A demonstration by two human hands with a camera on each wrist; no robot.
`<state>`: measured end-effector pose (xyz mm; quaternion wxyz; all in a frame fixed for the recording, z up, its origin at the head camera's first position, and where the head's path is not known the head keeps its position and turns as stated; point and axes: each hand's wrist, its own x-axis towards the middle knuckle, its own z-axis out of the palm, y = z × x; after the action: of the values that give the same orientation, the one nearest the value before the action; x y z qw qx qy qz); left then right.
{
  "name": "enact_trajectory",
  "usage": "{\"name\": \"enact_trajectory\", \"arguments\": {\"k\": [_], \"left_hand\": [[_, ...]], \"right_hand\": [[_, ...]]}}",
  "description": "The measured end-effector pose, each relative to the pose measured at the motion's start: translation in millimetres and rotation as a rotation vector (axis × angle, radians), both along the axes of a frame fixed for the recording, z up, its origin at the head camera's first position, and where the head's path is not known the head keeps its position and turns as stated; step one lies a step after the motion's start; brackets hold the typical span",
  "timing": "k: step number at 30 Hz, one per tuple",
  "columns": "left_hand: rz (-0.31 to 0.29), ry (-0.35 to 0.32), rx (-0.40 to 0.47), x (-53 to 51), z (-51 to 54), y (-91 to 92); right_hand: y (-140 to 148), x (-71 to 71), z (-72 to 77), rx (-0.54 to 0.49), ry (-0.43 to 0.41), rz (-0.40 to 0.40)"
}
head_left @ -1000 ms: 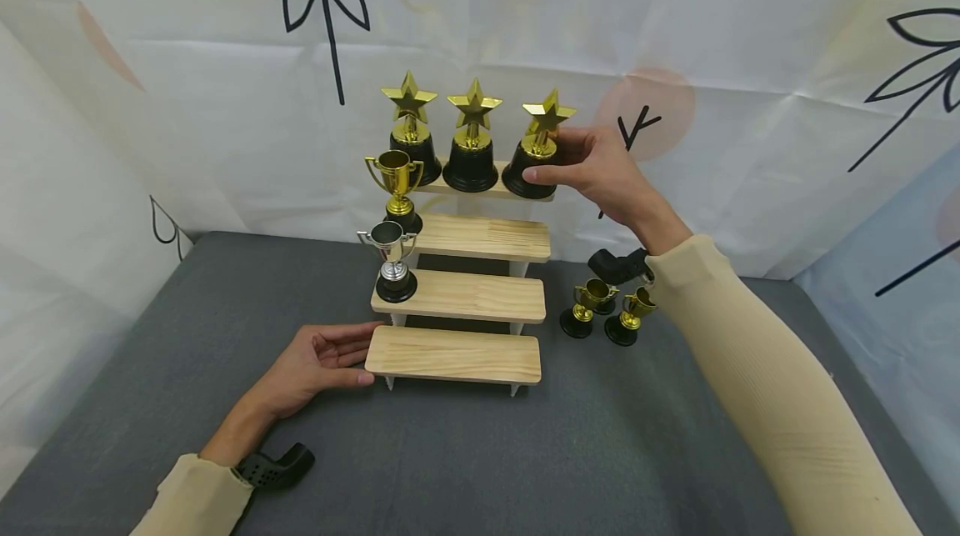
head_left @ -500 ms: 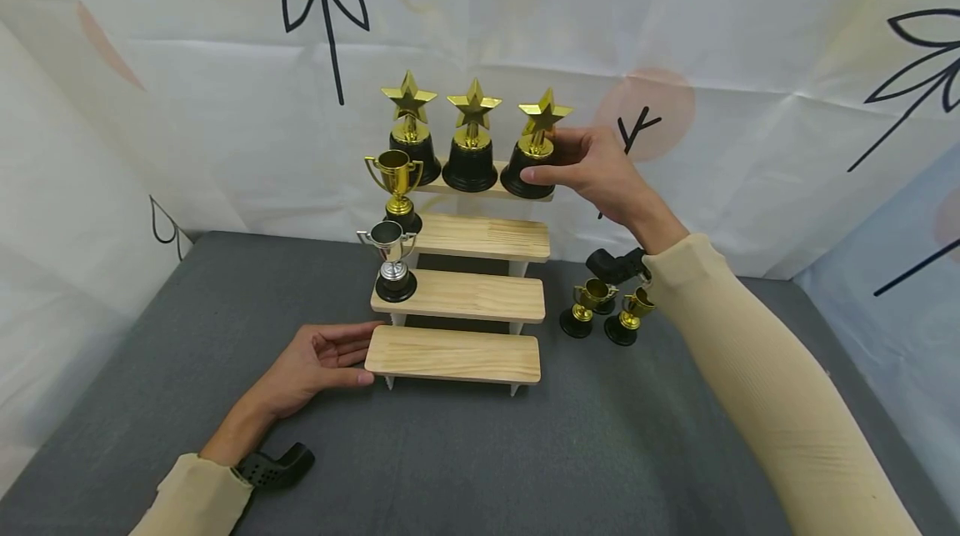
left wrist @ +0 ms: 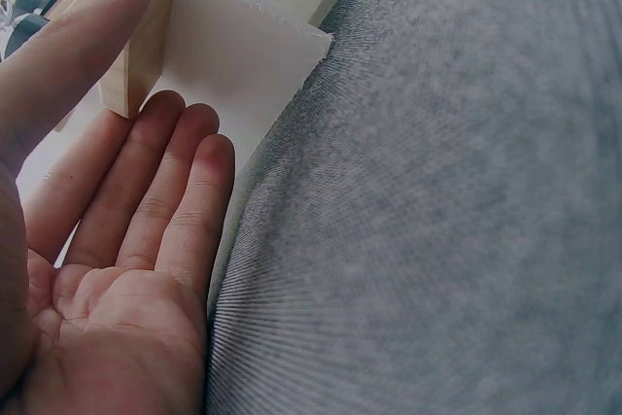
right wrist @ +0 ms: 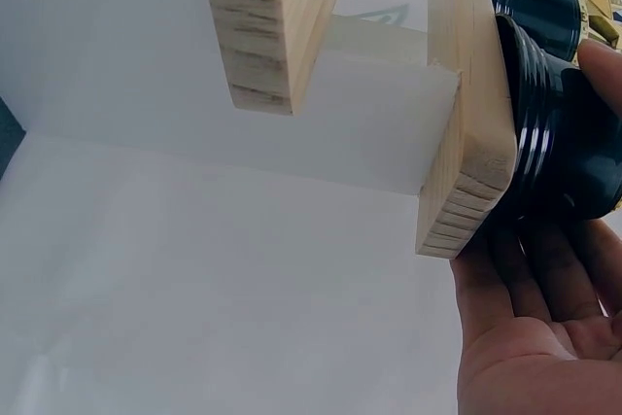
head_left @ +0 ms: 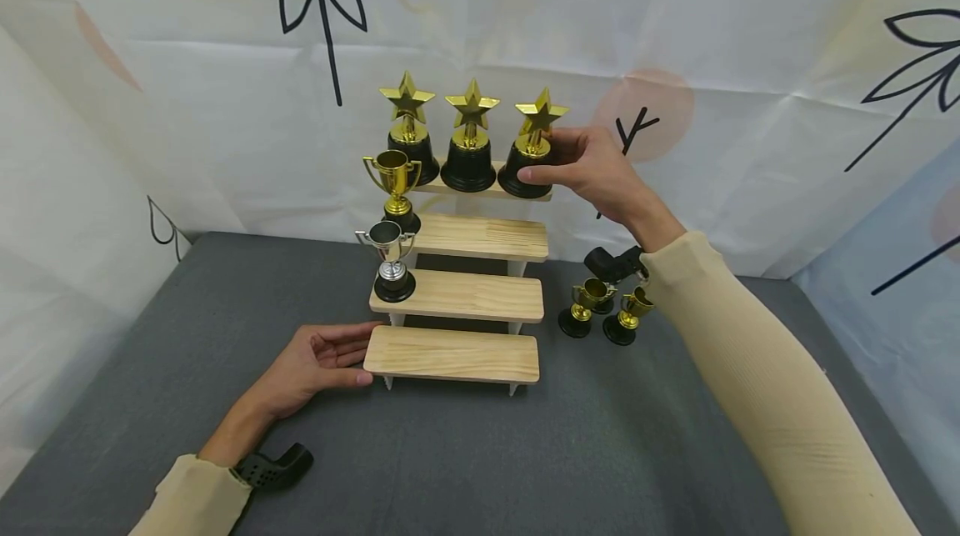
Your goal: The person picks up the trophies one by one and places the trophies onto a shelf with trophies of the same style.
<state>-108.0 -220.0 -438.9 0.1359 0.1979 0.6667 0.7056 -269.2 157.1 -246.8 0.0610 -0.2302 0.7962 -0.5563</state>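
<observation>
Pinches the right star trophy (head_left: 532, 146) by its black base, on the right end of the top step (right wrist: 476, 128), using the right hand (head_left: 600, 173), thumb in front and fingers behind, probably to govern its stance without jostling the middle star trophy (head_left: 469, 152) and left star trophy (head_left: 409, 134) alongside. Rests the left hand (head_left: 311, 365) at the left end of the bottom step (head_left: 453, 355), near a white support (left wrist: 228, 65), with fingers nearly straight and close together and thumb spread apart; perhaps as a brace against shifting, though impossible to judge for pressure. Shows a gold cup (head_left: 395, 176) on the second step (head_left: 480, 236) and a silver cup (head_left: 388, 246) on the third step (head_left: 472, 296), both leftmost, apparently for alignment. Clusters other gold cups (head_left: 591, 294) on the desk (head_left: 525, 453), right of the steps, seemingly for easy reach.
</observation>
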Motion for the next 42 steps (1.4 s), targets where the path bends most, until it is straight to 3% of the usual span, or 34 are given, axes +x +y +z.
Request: {"name": "enact_trajectory", "arguments": {"k": [42], "left_hand": [[0.011, -0.002, -0.008, 0.7, 0.9, 0.3]], "right_hand": [[-0.8, -0.7, -2.2, -0.029, -0.018, 0.024]]}}
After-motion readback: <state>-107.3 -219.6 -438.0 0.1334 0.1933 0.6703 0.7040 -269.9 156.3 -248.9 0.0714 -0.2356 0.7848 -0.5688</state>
